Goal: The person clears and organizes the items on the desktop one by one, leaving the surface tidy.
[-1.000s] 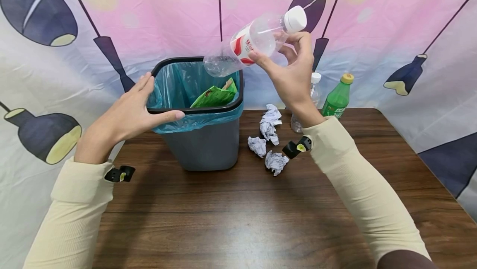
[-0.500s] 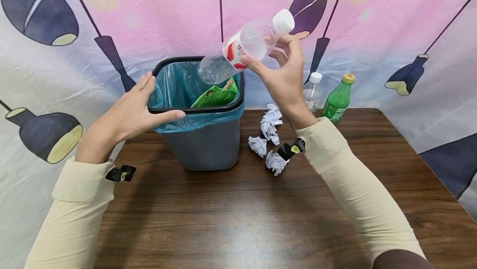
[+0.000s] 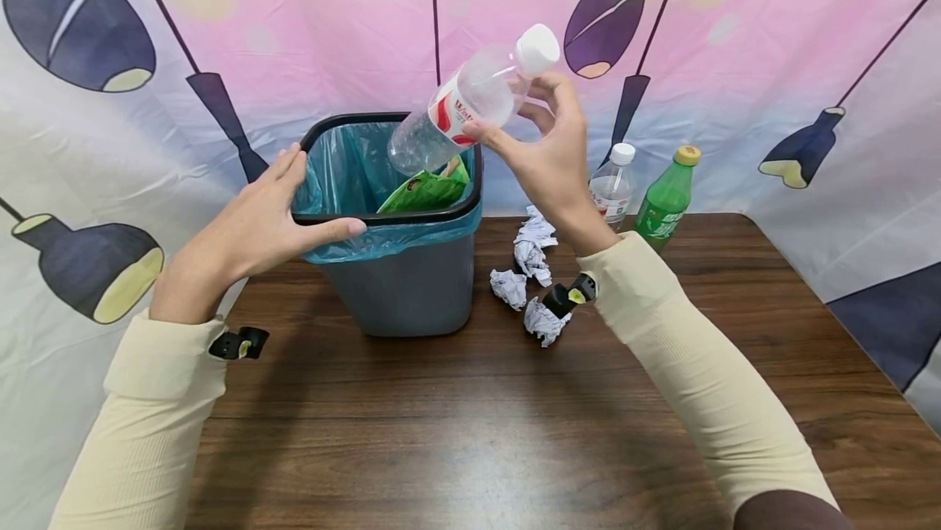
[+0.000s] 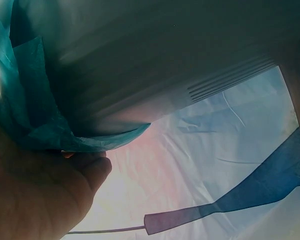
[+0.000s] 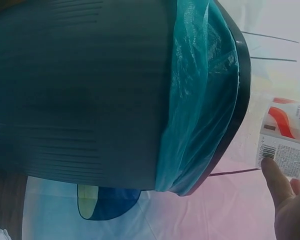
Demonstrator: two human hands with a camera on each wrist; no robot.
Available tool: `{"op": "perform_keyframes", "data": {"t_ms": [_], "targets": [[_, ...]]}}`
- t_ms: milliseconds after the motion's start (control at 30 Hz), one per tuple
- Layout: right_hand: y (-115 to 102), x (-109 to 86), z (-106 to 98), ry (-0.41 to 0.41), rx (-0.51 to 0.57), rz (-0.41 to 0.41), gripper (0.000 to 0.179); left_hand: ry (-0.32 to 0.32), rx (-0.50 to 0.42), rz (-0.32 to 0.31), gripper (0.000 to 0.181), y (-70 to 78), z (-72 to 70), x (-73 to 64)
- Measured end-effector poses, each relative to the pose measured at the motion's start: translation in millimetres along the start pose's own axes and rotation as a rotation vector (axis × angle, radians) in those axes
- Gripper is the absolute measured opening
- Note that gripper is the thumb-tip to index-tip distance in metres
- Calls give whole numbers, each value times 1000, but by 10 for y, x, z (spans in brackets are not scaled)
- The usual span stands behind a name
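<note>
My right hand holds a clear plastic bottle with a white cap and a red-and-white label, thumb on one side and fingers on the other. The bottle is tilted, its base lowest, over the opening of a grey trash can lined with a teal bag. In the right wrist view the bottle's label shows beyond the rim. My left hand rests against the near left corner of the can's black rim, fingers straight along the left side, thumb across the front. A green wrapper lies inside the can.
Several crumpled paper balls lie right of the can on the wooden table. Behind them stand another clear bottle with a white cap and a green bottle with a yellow cap. A printed curtain hangs behind.
My right hand has moved left and slightly down with the bottle, bringing its base lower into the can's opening. The standing clear bottle shows more. My left hand stays in place.
</note>
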State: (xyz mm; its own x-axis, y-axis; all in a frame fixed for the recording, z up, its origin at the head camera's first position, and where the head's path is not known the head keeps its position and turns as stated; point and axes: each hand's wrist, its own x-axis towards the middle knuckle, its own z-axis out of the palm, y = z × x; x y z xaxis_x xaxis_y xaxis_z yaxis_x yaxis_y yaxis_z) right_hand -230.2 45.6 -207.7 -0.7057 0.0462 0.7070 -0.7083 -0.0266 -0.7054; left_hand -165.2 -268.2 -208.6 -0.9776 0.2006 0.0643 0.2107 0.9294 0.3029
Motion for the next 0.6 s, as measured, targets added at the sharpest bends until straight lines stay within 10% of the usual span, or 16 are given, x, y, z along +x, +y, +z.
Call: {"op": "perform_keyframes", "data": {"t_ms": [600], "targets": [[-27,-26,-15,-25,-23,16,70,5,-6,4,117,1,0,-11]]}}
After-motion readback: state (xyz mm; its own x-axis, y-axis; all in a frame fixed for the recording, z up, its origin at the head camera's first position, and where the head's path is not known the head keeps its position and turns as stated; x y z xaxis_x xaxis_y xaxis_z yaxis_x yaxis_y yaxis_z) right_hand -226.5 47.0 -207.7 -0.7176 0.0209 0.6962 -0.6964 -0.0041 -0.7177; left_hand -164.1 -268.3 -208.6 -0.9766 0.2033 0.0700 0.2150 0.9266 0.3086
